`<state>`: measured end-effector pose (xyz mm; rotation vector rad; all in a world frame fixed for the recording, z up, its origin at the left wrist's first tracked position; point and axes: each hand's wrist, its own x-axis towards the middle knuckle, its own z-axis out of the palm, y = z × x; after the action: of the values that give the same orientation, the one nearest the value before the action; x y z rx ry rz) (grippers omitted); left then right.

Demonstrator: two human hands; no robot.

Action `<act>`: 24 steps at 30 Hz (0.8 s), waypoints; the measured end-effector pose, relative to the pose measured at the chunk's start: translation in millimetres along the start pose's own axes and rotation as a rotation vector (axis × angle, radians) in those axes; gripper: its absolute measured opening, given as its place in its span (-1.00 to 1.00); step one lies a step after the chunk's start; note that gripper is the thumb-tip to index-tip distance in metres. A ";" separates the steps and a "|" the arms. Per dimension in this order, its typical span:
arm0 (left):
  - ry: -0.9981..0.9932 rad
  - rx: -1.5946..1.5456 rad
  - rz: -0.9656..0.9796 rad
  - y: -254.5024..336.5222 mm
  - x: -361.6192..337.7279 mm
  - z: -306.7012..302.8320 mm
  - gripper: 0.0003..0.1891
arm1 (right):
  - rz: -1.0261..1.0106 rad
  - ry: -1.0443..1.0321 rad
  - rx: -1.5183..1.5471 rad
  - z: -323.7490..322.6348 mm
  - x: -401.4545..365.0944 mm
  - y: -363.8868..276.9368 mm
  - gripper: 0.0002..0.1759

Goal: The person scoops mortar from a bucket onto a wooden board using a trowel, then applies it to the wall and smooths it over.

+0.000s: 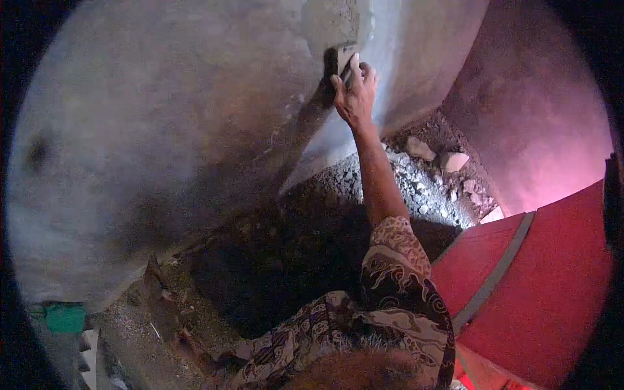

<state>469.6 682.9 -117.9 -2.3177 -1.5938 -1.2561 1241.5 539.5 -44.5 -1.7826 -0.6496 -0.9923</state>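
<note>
A small block (pixel 346 53), pale on its face and with darkness along its left side, is resting against a large grey-brown wall (pixel 214 97), near the top middle of the view. The person's right hand (pixel 356 101) is pinching it, with the thumb sitting at the lower left and the fingers curling over its right side; the back of the hand is facing the viewer. A patch (pixel 330 23) of differently toned wall is showing just above the block, and a bright band of light is running down the wall beside the hand. The bare forearm (pixel 379 172) is leading down to a patterned sleeve (pixel 400 260). The left hand is not clear in the dim lower left, so its grip cannot be told. Pale stones (pixel 454 162) and loose rubble (pixel 416 185) are lying at the wall's foot, right of the forearm, while deep shadow is covering the ground on its left. A second wall (pixel 533 117) is glowing pink at the right, above a big red panel (pixel 552 266) bearing a grey strip (pixel 497 273). Something green (pixel 65 317) is showing at the lower left edge.
</note>
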 end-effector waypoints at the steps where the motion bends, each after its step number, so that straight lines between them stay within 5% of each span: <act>1: 0.004 -0.003 -0.004 0.1 1.1 -0.7 -0.60 | -0.001 0.021 -0.013 -0.8 5.4 -3.7 -0.24; 8: 0.002 0.015 -0.031 -1.6 -11.5 -9.7 -0.60 | -0.150 0.136 -0.039 -17.8 89.6 -25.1 -0.26; 17: -0.005 -0.007 -0.059 -0.3 -18.2 -10.4 -0.61 | -0.130 0.006 -0.051 -16.9 47.3 -1.7 -0.24; 24: -0.023 -0.012 -0.057 -6.2 -21.4 -23.1 -0.61 | -0.147 0.123 0.011 -10.9 85.8 -21.9 -0.27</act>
<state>448.4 658.8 -118.6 -2.3183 -1.6756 -1.2585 1266.0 538.2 41.3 -1.6676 -0.7151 -1.1858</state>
